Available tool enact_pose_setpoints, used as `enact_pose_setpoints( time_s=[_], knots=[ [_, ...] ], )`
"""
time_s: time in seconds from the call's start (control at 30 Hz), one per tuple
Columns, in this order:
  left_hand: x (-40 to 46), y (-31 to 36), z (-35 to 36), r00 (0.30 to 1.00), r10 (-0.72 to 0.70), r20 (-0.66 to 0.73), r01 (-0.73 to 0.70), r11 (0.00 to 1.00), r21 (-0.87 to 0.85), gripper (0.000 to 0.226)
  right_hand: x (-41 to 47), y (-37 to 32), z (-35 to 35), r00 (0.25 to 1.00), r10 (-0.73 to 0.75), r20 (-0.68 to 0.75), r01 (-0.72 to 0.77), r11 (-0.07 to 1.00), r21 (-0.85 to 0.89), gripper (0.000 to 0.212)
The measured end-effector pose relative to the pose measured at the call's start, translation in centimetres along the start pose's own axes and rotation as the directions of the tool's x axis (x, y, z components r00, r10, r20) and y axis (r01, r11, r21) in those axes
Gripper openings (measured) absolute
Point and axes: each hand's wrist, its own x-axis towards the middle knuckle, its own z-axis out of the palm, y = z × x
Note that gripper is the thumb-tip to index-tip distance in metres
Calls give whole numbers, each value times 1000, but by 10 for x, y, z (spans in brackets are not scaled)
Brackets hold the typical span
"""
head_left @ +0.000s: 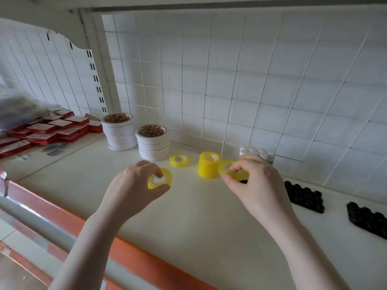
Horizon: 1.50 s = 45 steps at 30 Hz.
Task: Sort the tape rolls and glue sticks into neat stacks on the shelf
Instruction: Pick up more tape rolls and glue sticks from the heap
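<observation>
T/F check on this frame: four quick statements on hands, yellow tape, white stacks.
1. Each hand holds a yellow tape roll. True: the left hand holds one roll, the right hand another.
2. The yellow stack lies toppled on the shelf. False: it stands upright.
3. A single yellow roll lies flat between the white stacks and the yellow stack. True.
4. The red boxes sit right of the yellow stack. False: they sit far left, beyond the white stacks.

stationery shop: stocked slotted shelf [188, 216]
</observation>
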Motion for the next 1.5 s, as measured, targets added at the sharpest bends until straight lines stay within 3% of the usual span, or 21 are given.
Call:
enact_pose_setpoints(
  time_s=[0.4,0.7,1.3,1.4,1.5],
  knots=[
    [34,-72,6,992,35,125,-26,997,-68,27,80,-27,73,993,56,102,-45,993,-110,16],
    [38,-91,7,992,-1,129,21,988,-155,25,101,-35,133,922,87,378,-22,985,-173,16],
    [37,-94,9,990,-62,125,93,960,-263,25,114,-38,143,820,150,552,-11,969,-246,19],
    [37,-94,9,989,-65,131,99,958,-271,25,116,-38,144,798,155,582,0,967,-257,32],
    [36,-95,9,988,-70,135,105,957,-269,25,118,-40,143,756,176,630,19,957,-290,69]
  ],
)
